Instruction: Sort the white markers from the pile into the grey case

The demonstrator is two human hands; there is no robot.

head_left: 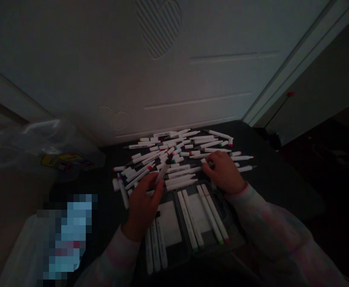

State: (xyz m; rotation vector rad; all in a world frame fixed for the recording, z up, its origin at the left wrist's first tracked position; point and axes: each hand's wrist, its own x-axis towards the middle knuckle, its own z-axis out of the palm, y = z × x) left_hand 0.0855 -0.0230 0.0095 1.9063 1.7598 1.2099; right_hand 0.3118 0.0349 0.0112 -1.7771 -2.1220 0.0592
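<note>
My left hand (143, 203) is closed around a white marker (162, 171), tilted with its dark end pointing up and away. My right hand (224, 171) has its fingers bent together at the pile's near right side. A small white piece (204, 161) shows at its fingertips; whether it is a cap or part of a marker I cannot tell. Below both hands lies an open dark case (188, 243) with two halves. Three white markers (156, 243) lie in its left half, and several markers (212, 211) with green or red ends are in the right half.
Many loose white markers (180, 147) with coloured ends are heaped on the dark tabletop (270, 187), against a pale panel (192, 79) with raised hearts. A clear plastic bag (43, 139) stands at the left, near a blurred-out bright object (73, 235). The light is dim.
</note>
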